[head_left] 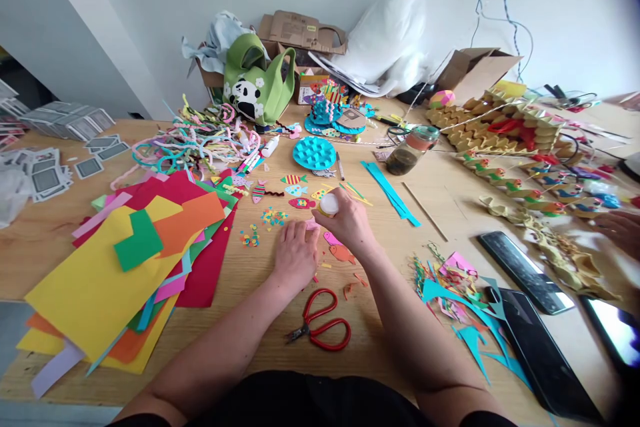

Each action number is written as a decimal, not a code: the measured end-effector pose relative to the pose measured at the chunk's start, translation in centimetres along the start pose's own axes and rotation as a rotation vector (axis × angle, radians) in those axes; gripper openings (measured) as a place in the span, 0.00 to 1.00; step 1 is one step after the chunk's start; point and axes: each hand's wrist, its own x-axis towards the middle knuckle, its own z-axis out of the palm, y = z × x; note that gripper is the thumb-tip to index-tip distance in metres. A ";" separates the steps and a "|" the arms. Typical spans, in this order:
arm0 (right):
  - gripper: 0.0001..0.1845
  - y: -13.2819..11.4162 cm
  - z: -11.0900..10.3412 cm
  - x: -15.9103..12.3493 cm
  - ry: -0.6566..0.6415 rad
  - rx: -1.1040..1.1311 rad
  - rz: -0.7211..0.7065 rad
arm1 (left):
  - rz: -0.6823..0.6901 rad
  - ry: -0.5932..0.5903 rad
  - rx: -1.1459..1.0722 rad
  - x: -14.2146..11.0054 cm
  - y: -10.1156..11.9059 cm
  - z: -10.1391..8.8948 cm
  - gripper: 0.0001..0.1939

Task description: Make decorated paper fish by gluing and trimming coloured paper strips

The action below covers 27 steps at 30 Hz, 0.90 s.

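Observation:
My right hand (347, 220) is closed around a small white glue bottle (329, 204), tip pointing down at the wooden table (390, 307). My left hand (296, 255) lies beside it, fingers together and pressing down on a pink paper piece (312, 224) that is mostly hidden. An orange paper fish (342, 253) and a pink one (331, 238) lie between my hands. More decorated paper fish (295, 191) sit just beyond. Red-handled scissors (320, 328) rest shut near my forearms.
A stack of coloured paper sheets (125, 260) fills the left. Pipe cleaners (200, 140), a green panda bag (257, 87) and cardboard boxes stand at the back. Teal scraps (465, 300) and phones (525, 271) lie right. Another person's hand (620, 230) shows at far right.

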 end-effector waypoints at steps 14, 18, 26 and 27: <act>0.13 0.0 -0.1 0.1 0.004 0.012 0.012 | 0.011 0.008 -0.044 0.0 0.0 -0.5 0.21; 0.13 -0.1 -0.5 0.1 -0.007 0.010 0.014 | 0.007 0.004 -0.029 0.1 0.0 -0.5 0.20; 0.15 -0.7 -0.6 0.0 -0.011 0.077 0.010 | 0.006 0.018 -0.024 0.0 0.1 -0.4 0.19; 0.15 -0.7 -0.4 -0.1 -0.023 0.086 0.004 | 0.009 0.017 -0.025 0.0 0.1 -0.4 0.19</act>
